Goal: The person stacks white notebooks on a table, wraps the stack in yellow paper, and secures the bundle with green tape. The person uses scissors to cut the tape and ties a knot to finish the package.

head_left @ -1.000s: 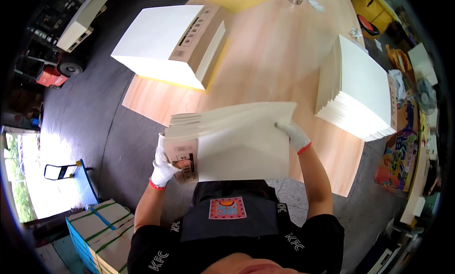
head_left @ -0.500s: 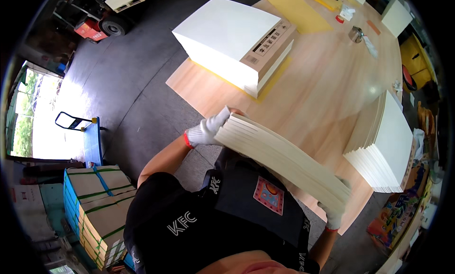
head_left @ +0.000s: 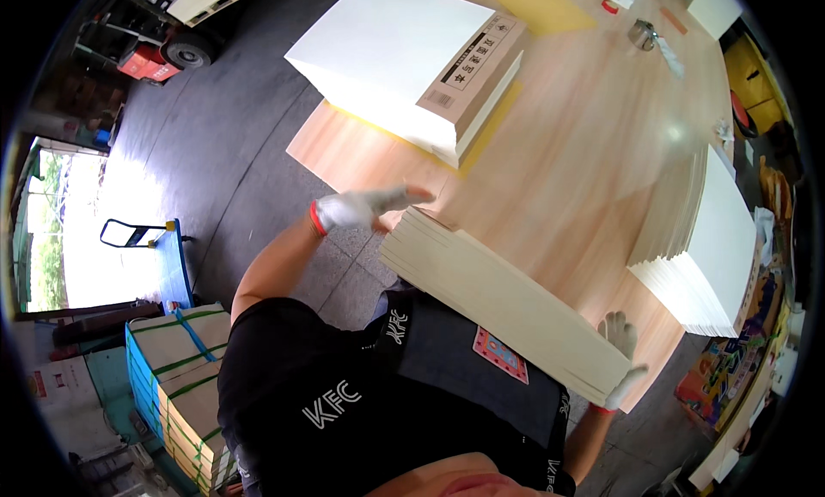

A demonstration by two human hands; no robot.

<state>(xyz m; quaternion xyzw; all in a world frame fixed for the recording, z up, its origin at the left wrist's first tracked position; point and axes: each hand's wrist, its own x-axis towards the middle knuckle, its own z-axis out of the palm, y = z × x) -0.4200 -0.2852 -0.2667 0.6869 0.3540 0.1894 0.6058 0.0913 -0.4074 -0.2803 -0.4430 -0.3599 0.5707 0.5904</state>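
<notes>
I hold a thick stack of cream paper sheets [head_left: 498,304] tilted across my front, at the near edge of the wooden table [head_left: 584,136]. My left hand [head_left: 361,209], in a white glove with a red cuff, lies with fingers stretched flat at the stack's upper left end. My right hand [head_left: 620,359], gloved the same way, grips the stack's lower right end. A dark apron covers my chest under the stack.
A big wrapped block of white paper [head_left: 404,59] lies on the table's far left corner over a yellow sheet. A tall pile of white sheets [head_left: 713,248] stands at the right. A metal roll [head_left: 640,33] is far back. Strapped bundles on a blue cart [head_left: 180,359] stand on the floor.
The stack has gone from lying flat in both hands to tilted along my front. My left hand has opened its fingers at the stack's left end; my view has swung left.
</notes>
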